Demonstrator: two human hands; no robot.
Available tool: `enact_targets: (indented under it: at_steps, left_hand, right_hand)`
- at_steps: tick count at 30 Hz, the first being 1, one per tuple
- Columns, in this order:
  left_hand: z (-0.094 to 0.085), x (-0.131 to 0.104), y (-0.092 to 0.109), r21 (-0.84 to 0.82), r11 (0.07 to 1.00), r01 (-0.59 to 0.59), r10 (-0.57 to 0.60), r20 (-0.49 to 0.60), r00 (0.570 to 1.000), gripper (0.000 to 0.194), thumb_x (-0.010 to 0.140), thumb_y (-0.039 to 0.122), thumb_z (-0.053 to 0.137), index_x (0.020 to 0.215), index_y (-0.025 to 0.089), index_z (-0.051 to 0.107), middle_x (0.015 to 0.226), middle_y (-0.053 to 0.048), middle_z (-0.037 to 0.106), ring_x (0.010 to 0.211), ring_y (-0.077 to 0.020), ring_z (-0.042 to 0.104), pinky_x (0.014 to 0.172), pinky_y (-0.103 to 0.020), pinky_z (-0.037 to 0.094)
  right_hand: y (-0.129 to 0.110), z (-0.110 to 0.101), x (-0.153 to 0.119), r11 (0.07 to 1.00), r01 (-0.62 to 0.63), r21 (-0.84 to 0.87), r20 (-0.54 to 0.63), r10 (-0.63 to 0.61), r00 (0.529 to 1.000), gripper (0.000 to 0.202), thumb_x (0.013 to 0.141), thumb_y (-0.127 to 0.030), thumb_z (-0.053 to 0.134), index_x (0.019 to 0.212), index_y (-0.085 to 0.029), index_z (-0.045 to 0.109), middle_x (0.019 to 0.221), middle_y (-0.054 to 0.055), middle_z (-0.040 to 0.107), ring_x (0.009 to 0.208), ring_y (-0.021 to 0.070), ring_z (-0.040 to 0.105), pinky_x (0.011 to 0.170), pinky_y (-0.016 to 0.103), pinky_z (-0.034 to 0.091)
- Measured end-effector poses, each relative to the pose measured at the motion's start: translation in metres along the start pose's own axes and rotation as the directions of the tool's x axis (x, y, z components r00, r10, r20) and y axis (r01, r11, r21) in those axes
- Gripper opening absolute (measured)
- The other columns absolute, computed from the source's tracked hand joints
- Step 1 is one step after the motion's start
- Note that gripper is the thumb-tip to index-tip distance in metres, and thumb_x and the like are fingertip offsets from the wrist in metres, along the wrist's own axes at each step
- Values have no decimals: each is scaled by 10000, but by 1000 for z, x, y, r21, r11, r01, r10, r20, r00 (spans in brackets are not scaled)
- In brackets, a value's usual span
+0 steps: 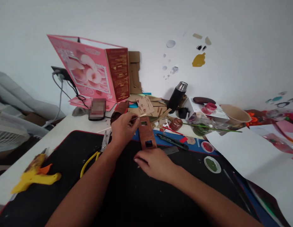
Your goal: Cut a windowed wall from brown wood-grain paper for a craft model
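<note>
My left hand (124,128) is closed in a pinch on a thin pale wooden stick (104,129), whose other end shows past my fingertips. Those fingertips are beside the far end of a brown painted strip (146,132), probably cardboard, with two rectangular cut-outs. My right hand (155,164) has curled fingers at the near end of this strip and appears to grip it; the exact contact is hidden. Scissors with yellow handles (89,161) lie partly under my left forearm. Just right of the strip are a black utility knife (172,141) and a metal ruler (171,150).
A yellow glue gun (35,178) lies on the black mat (68,151) at left. Behind stand a pink box (89,69), a black thermos (177,96) and a jar of brown paint (176,124) among cardboard scraps. Red paint (207,146) and green paint (212,164) sit at right.
</note>
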State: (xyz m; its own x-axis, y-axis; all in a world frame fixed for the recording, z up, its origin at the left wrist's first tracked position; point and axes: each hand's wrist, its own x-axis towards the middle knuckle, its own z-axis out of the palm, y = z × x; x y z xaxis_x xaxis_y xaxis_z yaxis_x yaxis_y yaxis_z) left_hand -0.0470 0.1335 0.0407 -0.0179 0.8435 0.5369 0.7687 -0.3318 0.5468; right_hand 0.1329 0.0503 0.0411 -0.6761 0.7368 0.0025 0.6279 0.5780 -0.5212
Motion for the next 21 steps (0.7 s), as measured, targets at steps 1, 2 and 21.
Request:
enact_targets:
  at_steps: [1, 2, 21]
  left_hand:
    - [-3, 1, 0, -6, 1000, 0, 0, -18, 1000, 237, 951, 385, 564, 995, 223, 732, 980, -55, 786, 950, -215, 726, 847, -308, 516]
    - [-6, 3, 1, -14, 1000, 0, -1, -36, 999, 237, 950, 381, 562, 999, 221, 730, 983, -55, 786, 950, -215, 726, 849, -309, 516]
    - [-66, -5, 15, -241, 970, 34, -60, -100, 993, 239, 947, 387, 565, 965, 222, 738, 904, -21, 787, 811, -184, 726, 719, -288, 521]
  right_hand:
    - [-9, 3, 6, 997, 30, -74, 62, -25, 998, 228, 1049, -307, 547, 1095, -211, 748, 1021, 65, 804, 930, 235, 743, 818, 342, 495]
    - [-17, 5, 13, 989, 43, -140, 101, -29, 994, 246, 1054, -329, 535, 1091, -206, 746, 1029, 74, 804, 917, 248, 749, 800, 356, 507]
    - [-69, 38, 80, 974, -104, -204, 122, 130, 984, 345, 971, -391, 597, 1238, -185, 671, 1121, 140, 794, 982, 328, 764, 763, 397, 566]
